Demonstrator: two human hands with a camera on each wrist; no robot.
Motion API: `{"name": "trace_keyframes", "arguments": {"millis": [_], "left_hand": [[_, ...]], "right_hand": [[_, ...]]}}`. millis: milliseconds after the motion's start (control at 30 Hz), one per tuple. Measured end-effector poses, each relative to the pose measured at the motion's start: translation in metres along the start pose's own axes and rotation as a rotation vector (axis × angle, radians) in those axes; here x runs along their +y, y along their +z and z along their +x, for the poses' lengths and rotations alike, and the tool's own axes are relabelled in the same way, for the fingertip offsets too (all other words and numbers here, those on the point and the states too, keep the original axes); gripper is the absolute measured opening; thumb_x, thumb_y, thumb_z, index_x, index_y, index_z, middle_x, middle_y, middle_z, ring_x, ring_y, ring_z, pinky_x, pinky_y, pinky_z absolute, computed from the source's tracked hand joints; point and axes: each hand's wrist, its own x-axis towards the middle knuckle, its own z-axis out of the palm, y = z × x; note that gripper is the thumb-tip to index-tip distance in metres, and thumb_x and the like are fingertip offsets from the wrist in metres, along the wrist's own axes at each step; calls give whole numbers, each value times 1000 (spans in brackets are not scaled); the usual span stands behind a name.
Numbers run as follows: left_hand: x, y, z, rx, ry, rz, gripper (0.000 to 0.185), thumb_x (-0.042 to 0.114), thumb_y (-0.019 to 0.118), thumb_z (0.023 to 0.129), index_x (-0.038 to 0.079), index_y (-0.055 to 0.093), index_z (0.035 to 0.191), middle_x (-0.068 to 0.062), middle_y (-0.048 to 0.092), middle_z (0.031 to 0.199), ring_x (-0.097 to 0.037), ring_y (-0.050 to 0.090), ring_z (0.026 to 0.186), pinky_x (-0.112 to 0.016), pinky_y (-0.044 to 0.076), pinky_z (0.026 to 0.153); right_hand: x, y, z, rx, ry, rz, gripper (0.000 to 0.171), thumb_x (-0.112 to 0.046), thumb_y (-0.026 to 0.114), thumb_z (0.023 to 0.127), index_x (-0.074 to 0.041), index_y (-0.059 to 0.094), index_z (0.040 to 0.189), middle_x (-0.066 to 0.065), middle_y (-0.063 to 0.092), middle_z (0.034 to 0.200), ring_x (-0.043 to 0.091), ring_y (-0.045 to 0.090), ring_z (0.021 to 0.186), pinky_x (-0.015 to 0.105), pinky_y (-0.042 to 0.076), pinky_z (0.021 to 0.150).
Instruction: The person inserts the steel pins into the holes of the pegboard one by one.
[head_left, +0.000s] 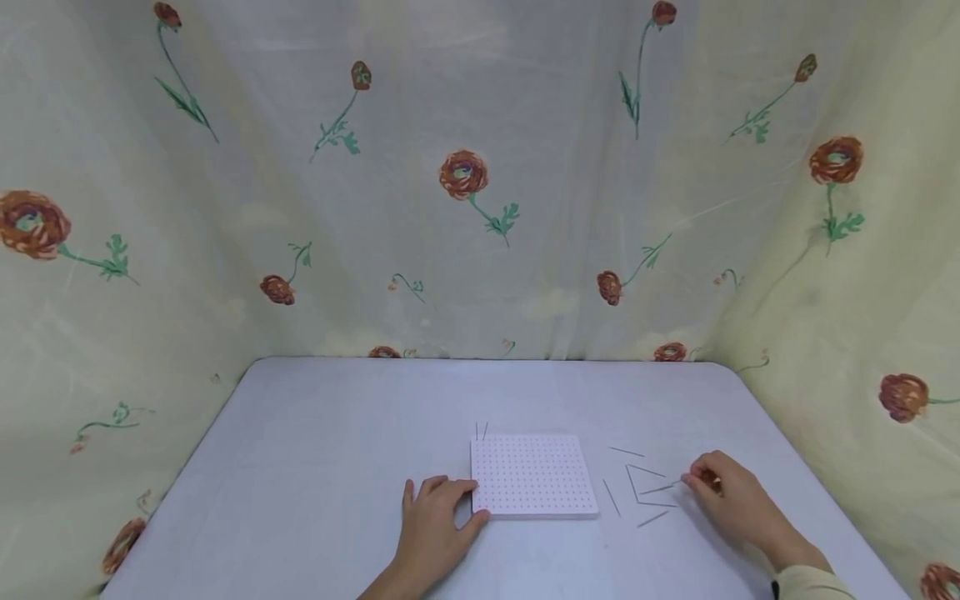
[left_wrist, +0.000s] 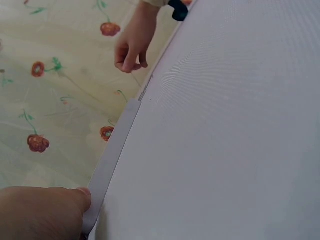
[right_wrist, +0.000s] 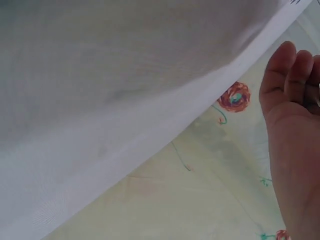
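We are looking at a flat, white, nearly square board (head_left: 534, 475) dotted all over with neat rows of tiny dark marks, lying just below and right of the frame's centre on a pale lavender-white table (head_left: 337, 450). Two thin, dark grey, needle-like rods (head_left: 477, 431) are rising from its upper left corner, one upright, one leaning slightly right. From the bottom centre, the left hand (head_left: 437, 521) is spreading its fingers, with index finger and thumb touching the board's left edge and lower left corner. In the left wrist view, the board is appearing edge-on as a smooth, pale slab. At the lower right, the right hand (head_left: 731, 496), coming from a cream sleeve (head_left: 810, 582), is pinching a slim dark rod (head_left: 673, 484) between thumb and fingertips. Several loose straight grey rods (head_left: 612, 497) are lying at different angles between board and hand. Cream cloth (head_left: 405, 250) with rust-red flowers is hanging behind.
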Motion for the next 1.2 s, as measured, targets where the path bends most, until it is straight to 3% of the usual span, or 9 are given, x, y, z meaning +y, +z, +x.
{"name": "trace_keyframes", "arguments": {"millis": [167, 300, 433, 567, 767, 933, 1100, 1200], "left_hand": [[-1, -1, 1, 3, 8, 6, 43, 50, 73, 75, 26, 67, 109, 6, 70, 109, -25, 53, 115, -72, 18, 104], [-3, 0, 1, 5, 11, -6, 43, 50, 73, 75, 27, 67, 110, 7, 70, 110, -25, 53, 116, -72, 17, 104], [-5, 1, 0, 11, 18, -13, 43, 51, 73, 75, 27, 67, 110, 7, 70, 110, -25, 53, 116, -72, 16, 104], [-6, 2, 0, 25, 26, -10, 43, 51, 73, 75, 28, 67, 109, 7, 70, 109, -25, 53, 115, -73, 17, 103], [-5, 2, 0, 29, 20, -1, 42, 50, 74, 74, 27, 67, 109, 7, 70, 108, -25, 54, 114, -73, 18, 103], [-5, 2, 0, 27, 18, 0, 42, 51, 74, 74, 28, 67, 109, 7, 70, 108, -24, 54, 114, -73, 18, 103], [-5, 0, 0, 23, 27, -2, 43, 52, 72, 75, 28, 67, 110, 8, 70, 108, -24, 54, 114, -73, 18, 103], [-5, -1, 0, 0, 24, -6, 43, 52, 71, 76, 28, 66, 111, 8, 70, 108, -25, 54, 115, -73, 18, 103]], "right_hand": [[-5, -7, 5, -4, 132, 71, 12, -18, 69, 86, -15, 59, 80, 1, 67, 83, -13, 54, 72, 12, 49, 63], [-5, -9, 8, -31, 234, 201, 15, -22, 67, 88, -9, 61, 84, 12, 73, 92, -11, 61, 74, 10, 51, 64], [-5, -9, 11, -32, 299, 317, 20, -22, 66, 89, -2, 61, 89, 11, 73, 88, -5, 66, 72, 16, 55, 64], [-7, -9, 15, -2, 331, 448, 25, -18, 64, 90, 5, 58, 97, 2, 73, 83, 1, 69, 73, 25, 57, 68], [-16, -9, 25, 70, 339, 624, 28, -11, 64, 89, 12, 54, 101, -12, 70, 79, 5, 71, 73, 25, 57, 68], [-27, -9, 35, 103, 331, 689, 26, -10, 64, 88, 11, 55, 100, -10, 70, 81, 5, 71, 74, 27, 57, 68], [-39, -6, 43, 108, 316, 686, 25, -10, 65, 88, 9, 56, 100, -10, 70, 80, 6, 71, 74, 27, 57, 68], [-24, 11, 49, 122, 254, 759, 22, -9, 67, 86, 7, 59, 99, -4, 71, 82, 11, 72, 74, 27, 57, 67]]}}
